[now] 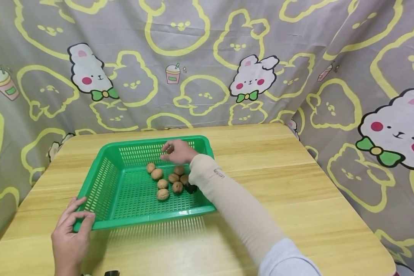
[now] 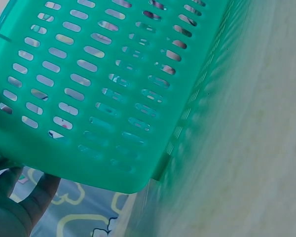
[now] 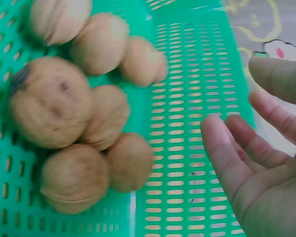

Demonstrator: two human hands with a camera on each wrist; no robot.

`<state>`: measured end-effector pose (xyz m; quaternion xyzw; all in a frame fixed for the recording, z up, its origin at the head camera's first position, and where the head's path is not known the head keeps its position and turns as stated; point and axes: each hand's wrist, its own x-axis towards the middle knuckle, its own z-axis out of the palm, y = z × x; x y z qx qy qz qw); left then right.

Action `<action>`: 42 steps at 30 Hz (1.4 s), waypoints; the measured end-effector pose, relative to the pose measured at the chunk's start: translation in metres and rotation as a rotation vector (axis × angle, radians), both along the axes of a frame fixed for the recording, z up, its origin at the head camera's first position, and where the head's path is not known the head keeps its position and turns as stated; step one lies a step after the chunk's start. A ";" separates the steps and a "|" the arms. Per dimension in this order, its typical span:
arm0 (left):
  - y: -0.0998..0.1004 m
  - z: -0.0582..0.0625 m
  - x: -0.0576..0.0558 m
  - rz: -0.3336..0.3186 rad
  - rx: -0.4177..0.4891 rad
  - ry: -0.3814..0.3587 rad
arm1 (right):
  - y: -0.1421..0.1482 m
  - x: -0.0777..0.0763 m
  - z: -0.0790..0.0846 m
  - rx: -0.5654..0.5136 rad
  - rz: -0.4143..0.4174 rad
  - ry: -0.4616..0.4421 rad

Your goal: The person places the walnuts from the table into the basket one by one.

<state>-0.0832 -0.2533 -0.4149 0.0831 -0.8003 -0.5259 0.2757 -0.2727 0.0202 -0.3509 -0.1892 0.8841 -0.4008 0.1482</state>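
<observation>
A green plastic basket (image 1: pixel 151 219) with slotted walls is on the wooden table, its near side tipped up over a shadow. My left hand (image 1: pixel 70 235) grips the near left corner, thumb on the rim; in the left wrist view its fingers (image 2: pixel 42 195) show beside the slotted wall (image 2: pixel 106 170). Several walnuts (image 1: pixel 163 194) lie loose on the basket floor, mostly in the right half. Over the basket's far right part is my right hand (image 1: pixel 179 151). In the right wrist view its fingers (image 3: pixel 222 153) are spread and relaxed, holding nothing, beside the walnuts (image 3: pixel 52 101).
The wooden table (image 1: pixel 279 165) extends to the right of the basket. A grey patterned curtain (image 1: pixel 200 57) hangs behind it and along the right side. A small black object (image 1: pixel 112 273) shows at the bottom edge, and another (image 1: pixel 191 188) beside my right wrist.
</observation>
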 end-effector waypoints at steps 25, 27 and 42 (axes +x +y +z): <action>0.000 -0.003 -0.002 -0.002 -0.008 0.028 | 0.141 0.030 0.042 0.054 -0.051 0.105; -0.001 -0.004 -0.002 0.000 -0.007 0.039 | 0.155 0.036 0.040 0.099 -0.047 0.103; -0.004 -0.003 -0.003 -0.006 0.023 0.000 | 0.224 0.087 -0.018 0.108 0.075 -0.103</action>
